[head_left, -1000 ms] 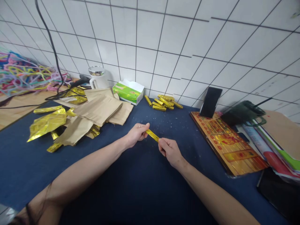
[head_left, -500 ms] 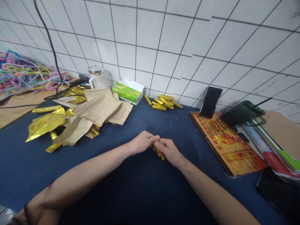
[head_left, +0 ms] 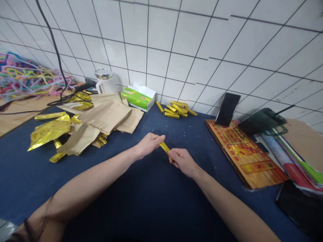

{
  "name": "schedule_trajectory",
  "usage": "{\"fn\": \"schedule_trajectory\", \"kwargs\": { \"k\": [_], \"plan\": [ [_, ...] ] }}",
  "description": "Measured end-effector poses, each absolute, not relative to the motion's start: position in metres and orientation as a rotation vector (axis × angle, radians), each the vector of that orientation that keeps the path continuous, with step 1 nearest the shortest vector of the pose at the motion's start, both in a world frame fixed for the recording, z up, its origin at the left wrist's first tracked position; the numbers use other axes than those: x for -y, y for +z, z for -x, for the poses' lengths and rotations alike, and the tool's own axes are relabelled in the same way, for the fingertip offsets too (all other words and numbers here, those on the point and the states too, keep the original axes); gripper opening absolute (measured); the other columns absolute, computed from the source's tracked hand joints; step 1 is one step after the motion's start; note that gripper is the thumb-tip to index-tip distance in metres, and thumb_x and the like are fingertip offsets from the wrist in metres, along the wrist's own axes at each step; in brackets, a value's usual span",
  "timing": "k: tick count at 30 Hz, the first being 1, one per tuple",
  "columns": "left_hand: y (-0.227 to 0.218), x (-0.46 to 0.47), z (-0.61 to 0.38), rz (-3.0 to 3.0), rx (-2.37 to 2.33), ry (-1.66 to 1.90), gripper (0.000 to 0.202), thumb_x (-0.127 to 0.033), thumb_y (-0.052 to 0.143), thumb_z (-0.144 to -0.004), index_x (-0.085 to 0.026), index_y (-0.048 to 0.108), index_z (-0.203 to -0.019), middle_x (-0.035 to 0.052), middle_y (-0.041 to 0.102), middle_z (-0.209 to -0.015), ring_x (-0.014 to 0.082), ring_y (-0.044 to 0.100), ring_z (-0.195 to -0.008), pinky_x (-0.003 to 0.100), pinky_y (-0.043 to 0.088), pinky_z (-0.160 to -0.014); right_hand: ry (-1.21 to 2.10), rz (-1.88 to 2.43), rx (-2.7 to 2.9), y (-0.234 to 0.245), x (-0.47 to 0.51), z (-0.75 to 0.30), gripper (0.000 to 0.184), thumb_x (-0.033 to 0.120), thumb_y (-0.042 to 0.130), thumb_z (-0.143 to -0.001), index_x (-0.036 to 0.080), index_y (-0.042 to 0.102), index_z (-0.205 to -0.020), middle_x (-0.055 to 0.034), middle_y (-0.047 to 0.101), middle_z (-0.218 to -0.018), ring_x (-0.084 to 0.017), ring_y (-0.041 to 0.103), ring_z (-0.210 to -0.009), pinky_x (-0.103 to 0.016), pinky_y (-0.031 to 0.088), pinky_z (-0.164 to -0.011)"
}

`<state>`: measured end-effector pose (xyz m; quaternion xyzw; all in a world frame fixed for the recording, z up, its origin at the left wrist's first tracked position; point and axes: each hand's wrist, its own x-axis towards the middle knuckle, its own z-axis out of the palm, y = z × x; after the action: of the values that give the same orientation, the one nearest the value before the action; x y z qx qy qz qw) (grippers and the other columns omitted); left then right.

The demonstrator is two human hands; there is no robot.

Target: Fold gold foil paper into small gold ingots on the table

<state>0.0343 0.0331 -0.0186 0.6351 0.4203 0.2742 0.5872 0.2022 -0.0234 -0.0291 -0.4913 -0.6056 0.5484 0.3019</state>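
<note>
Both my hands hold one small folded gold foil strip (head_left: 165, 147) just above the dark blue table cloth (head_left: 141, 198). My left hand (head_left: 149, 144) pinches its upper left end, fingers closed. Closed on the lower right end is my right hand (head_left: 182, 162). A pile of similar folded gold pieces (head_left: 175, 109) lies beyond the hands near the tiled wall. Loose gold foil sheets (head_left: 50, 131) and brown paper sheets (head_left: 106, 116) lie to the left.
A green tissue box (head_left: 137, 97) and a white mug (head_left: 104, 82) stand by the wall. A flat pack of gold printed paper (head_left: 246, 153), a leaning black phone (head_left: 227, 109), a dark bag (head_left: 262, 121) and folders sit right. Coloured cords (head_left: 27, 79) lie far left.
A second ago the hands held the strip stretched between them. They came together over it half a second ago, and now they have drawn apart again with the strip between them.
</note>
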Motion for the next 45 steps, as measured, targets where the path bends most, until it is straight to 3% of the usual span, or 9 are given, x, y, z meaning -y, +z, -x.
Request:
{"fn": "schedule_trajectory", "kwargs": {
  "k": [13,25,29,32,38,42,45],
  "plan": [
    [-0.017,-0.039,-0.029,-1.612,-0.955,0.687,0.055,-0.059,0.041,-0.076,-0.017,0.032,-0.043,-0.0060,0.027,-0.039,0.0044,0.019,-0.038,0.022,0.013,-0.040,1.445,1.281,1.538,-0.032,0.025,-0.200,0.039,0.046,0.044,-0.080,0.018,0.046,-0.053,0.0074,0.033,-0.042,-0.006,0.027,-0.038,-0.021,0.021,-0.039],
    [-0.021,-0.043,-0.029,-1.384,-1.013,0.766,0.054,-0.058,0.045,-0.075,-0.016,0.034,-0.043,-0.0070,0.027,-0.034,0.0030,0.019,-0.033,0.020,0.012,-0.037,1.419,1.259,1.414,-0.036,0.025,-0.201,0.037,0.042,0.045,-0.081,0.018,0.046,-0.053,0.0074,0.036,-0.038,-0.005,0.027,-0.035,-0.021,0.020,-0.038],
    [-0.020,-0.040,-0.031,-1.207,-0.831,0.845,0.042,-0.055,0.052,-0.073,-0.013,0.053,-0.069,-0.0027,0.049,-0.048,0.0055,0.040,-0.039,0.017,0.028,-0.038,1.518,1.207,1.265,-0.032,0.024,-0.200,0.039,0.046,0.045,-0.079,0.018,0.044,-0.051,0.0074,0.034,-0.037,-0.006,0.025,-0.034,-0.022,0.017,-0.037],
    [-0.018,-0.038,-0.033,-1.122,-0.732,0.871,0.039,-0.045,0.063,-0.068,-0.013,0.054,-0.089,-0.0008,0.056,-0.061,0.0077,0.051,-0.050,0.019,0.039,-0.047,1.553,1.179,1.223,-0.032,0.023,-0.200,0.042,0.047,0.045,-0.080,0.017,0.045,-0.050,0.0066,0.035,-0.036,-0.006,0.026,-0.033,-0.022,0.018,-0.037],
    [-0.018,-0.039,-0.034,-1.025,-0.777,0.887,0.034,-0.040,0.069,-0.063,-0.011,0.054,-0.073,-0.0029,0.053,-0.054,0.0051,0.048,-0.043,0.017,0.038,-0.043,1.515,1.192,1.177,-0.041,0.023,-0.200,0.043,0.053,0.046,-0.079,0.015,0.055,-0.062,0.0046,0.044,-0.041,-0.006,0.034,-0.033,-0.020,0.024,-0.035],
    [-0.022,-0.040,-0.035,-1.049,-0.805,0.880,0.034,-0.040,0.069,-0.064,-0.012,0.052,-0.069,-0.0039,0.052,-0.050,0.0045,0.046,-0.040,0.016,0.038,-0.040,1.432,1.220,1.164,-0.041,0.024,-0.198,0.029,0.043,0.059,-0.073,0.017,0.052,-0.065,0.0058,0.049,-0.047,-0.005,0.037,-0.035,-0.018,0.028,-0.034],
    [-0.024,-0.040,-0.035,-1.071,-0.805,0.862,0.033,-0.041,0.067,-0.065,-0.012,0.050,-0.067,-0.0040,0.051,-0.049,0.0044,0.045,-0.040,0.016,0.038,-0.040,1.393,1.248,1.169,-0.041,0.025,-0.197,0.027,0.040,0.060,-0.073,0.017,0.050,-0.063,0.0060,0.048,-0.047,-0.005,0.037,-0.035,-0.018,0.029,-0.034]
  ]
}}
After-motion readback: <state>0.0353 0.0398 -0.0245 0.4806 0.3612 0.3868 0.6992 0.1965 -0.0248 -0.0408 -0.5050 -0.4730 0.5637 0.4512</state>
